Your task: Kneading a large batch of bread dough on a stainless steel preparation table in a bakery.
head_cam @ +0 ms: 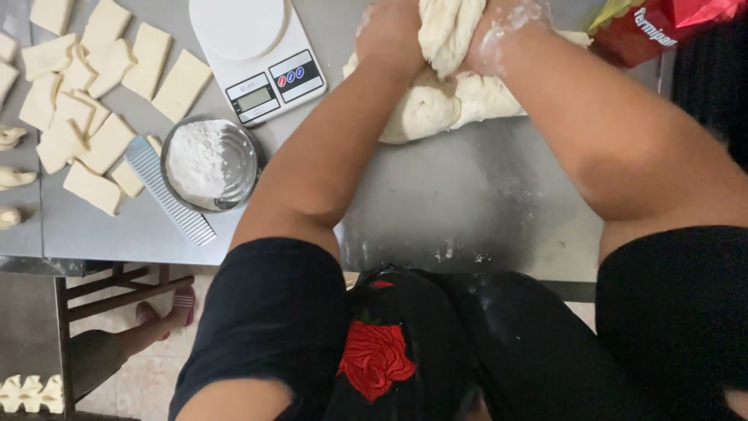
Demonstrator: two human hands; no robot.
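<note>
At the far left, cut dough pieces (93, 86) are spread flat on the steel desk (467, 203). Just beside them a ridged scraper (170, 191) is laid, touching a metal bowl of flour (209, 164). Behind the bowl a white scale (257, 54) is set. Right of the scale, the left hand (389, 35) is pressed onto the dough (444, 93), which lies at the desk's far edge. A raised fold of the dough is gripped between both hands, the floured right hand (506, 31) closed against its other side. The fingers are hidden by the frame's top edge and the dough, so their spread cannot be told. A red bag (662, 27) is seen at the far right.
</note>
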